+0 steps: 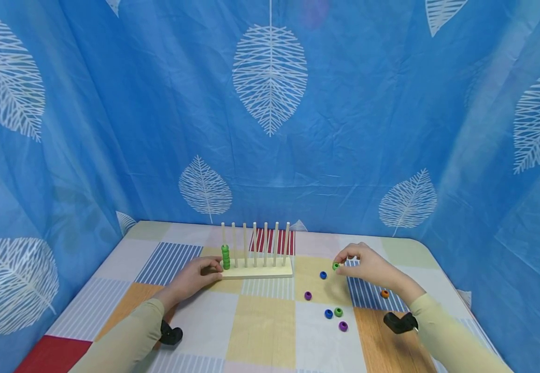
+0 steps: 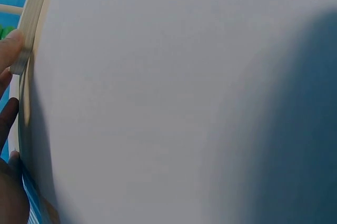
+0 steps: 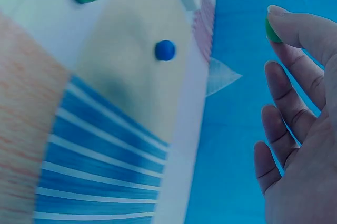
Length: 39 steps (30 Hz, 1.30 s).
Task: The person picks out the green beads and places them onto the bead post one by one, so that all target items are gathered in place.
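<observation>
A pale wooden peg stand (image 1: 256, 271) with a row of upright pegs stands toward the back of the table. Green beads (image 1: 226, 257) are stacked on its leftmost peg. My left hand (image 1: 196, 277) holds the left end of the base, the thumb (image 2: 11, 45) on its front edge in the left wrist view. Right of the stand, my right hand (image 1: 368, 265) pinches a green bead (image 1: 336, 266) above the table between thumb and forefinger. In the right wrist view that bead (image 3: 272, 31) is partly covered by the thumb, and the other fingers are spread.
Loose beads lie on the patchwork cloth (image 1: 265, 321): blue (image 1: 323, 275), purple (image 1: 308, 296), another blue (image 1: 328, 314), green (image 1: 338, 312), another purple (image 1: 343, 326) and orange (image 1: 385, 293) below the right wrist. A blue leaf-patterned curtain (image 1: 344, 155) hangs behind the table and at both sides.
</observation>
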Motion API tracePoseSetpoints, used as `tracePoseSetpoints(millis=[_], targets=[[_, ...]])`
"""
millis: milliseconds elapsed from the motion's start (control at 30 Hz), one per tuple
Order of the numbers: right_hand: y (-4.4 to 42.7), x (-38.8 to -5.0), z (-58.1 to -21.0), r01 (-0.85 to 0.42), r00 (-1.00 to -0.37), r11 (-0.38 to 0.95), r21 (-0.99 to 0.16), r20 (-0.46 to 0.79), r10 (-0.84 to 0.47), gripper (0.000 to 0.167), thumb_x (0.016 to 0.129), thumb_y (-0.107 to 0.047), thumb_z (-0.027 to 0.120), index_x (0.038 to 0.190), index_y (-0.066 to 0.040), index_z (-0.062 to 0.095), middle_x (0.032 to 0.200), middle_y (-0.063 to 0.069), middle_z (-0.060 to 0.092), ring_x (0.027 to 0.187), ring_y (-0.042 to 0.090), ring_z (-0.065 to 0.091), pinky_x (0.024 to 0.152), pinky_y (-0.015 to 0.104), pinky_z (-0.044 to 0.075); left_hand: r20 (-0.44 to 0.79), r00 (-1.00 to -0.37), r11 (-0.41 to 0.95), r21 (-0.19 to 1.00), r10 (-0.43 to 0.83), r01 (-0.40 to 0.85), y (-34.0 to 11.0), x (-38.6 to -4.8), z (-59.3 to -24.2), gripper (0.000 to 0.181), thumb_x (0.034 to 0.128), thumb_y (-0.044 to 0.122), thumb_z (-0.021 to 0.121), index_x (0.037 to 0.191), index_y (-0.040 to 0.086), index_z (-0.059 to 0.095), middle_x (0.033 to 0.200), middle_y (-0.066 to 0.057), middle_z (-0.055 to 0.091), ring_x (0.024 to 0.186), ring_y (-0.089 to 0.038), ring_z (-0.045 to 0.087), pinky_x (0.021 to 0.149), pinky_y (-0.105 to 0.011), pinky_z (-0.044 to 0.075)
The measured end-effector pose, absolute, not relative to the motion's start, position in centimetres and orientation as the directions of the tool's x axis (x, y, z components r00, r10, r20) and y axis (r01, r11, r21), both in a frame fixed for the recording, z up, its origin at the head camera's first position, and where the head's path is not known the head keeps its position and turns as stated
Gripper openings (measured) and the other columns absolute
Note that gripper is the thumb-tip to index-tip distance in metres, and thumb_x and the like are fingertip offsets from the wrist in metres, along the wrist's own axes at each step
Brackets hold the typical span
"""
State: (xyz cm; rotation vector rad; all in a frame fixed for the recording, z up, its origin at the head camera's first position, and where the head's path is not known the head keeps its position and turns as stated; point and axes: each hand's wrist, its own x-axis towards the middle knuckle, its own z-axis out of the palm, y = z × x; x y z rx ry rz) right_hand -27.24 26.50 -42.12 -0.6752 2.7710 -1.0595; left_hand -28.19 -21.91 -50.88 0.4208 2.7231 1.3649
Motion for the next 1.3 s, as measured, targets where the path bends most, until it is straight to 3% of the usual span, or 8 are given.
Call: tracePoseSetpoints(millis=[200, 467, 667, 967, 1300], targets=[[25.9, -27.7, -40.0, -0.366, -0.907, 0.692, -0.622, 0.071, -0.415, 0.016, 0.090, -0.037, 0.080, 0.103, -0.030, 0.075, 0.105, -0.005, 0.064, 0.109, 0.023, 0.048, 0.090, 0.051, 0.046, 0.057, -0.963, 0.569, 0.797, 0.264, 0.203, -21.9, -28.1, -50.7, 0.006, 0.0927, 0.019, 0.078, 0.096, 0.024, 0.074, 0.143, -0.010, 0.059, 0.139, -0.039, 0.045, 0.117, -0.061, 0.030], [25.2, -28.3, -37.9, -0.413, -0.887, 0.671, -0.615, 0.103, -0.451, 0.017, 0.091, -0.038, 0.079, 0.105, -0.029, 0.077, 0.111, 0.002, 0.066, 0.112, 0.026, 0.047, 0.087, 0.050, 0.046, 0.047, -0.964, 0.567, 0.800, 0.262, 0.193, -21.8, -28.1, -50.6, 0.008, 0.0922, 0.019, 0.079, 0.096, 0.023, 0.074, 0.143, -0.010, 0.059, 0.140, -0.039, 0.045, 0.117, -0.061, 0.029], [24.5, -28.8, -36.7, -0.424, -0.884, 0.681, -0.598, 0.108, -0.455, 0.017, 0.092, -0.041, 0.078, 0.106, -0.032, 0.077, 0.110, -0.003, 0.066, 0.112, 0.024, 0.046, 0.087, 0.049, 0.045, 0.044, -0.965, 0.563, 0.805, 0.259, 0.188, -21.9, -28.2, -50.5, 0.007, 0.0924, 0.019, 0.078, 0.096, 0.024, 0.074, 0.143, -0.009, 0.060, 0.140, -0.038, 0.045, 0.118, -0.059, 0.030], [23.3, -29.2, -34.8, -0.455, -0.866, 0.669, -0.587, 0.118, -0.486, 0.022, 0.093, -0.042, 0.076, 0.110, -0.029, 0.077, 0.115, 0.001, 0.066, 0.119, 0.029, 0.045, 0.094, 0.060, 0.043, 0.051, -0.962, 0.558, 0.806, 0.269, 0.199, -21.8, -28.1, -50.5, 0.007, 0.0928, 0.019, 0.078, 0.097, 0.024, 0.074, 0.144, -0.010, 0.059, 0.140, -0.039, 0.045, 0.117, -0.060, 0.030], [21.3, -29.7, -33.3, -0.498, -0.842, 0.648, -0.576, 0.144, -0.520, 0.019, 0.092, -0.040, 0.077, 0.109, -0.031, 0.077, 0.111, -0.006, 0.064, 0.117, 0.026, 0.046, 0.092, 0.053, 0.044, 0.056, -0.962, 0.562, 0.802, 0.267, 0.202, -21.9, -27.9, -50.4, 0.006, 0.0932, 0.020, 0.078, 0.097, 0.022, 0.075, 0.144, -0.010, 0.059, 0.140, -0.040, 0.044, 0.117, -0.060, 0.030]])
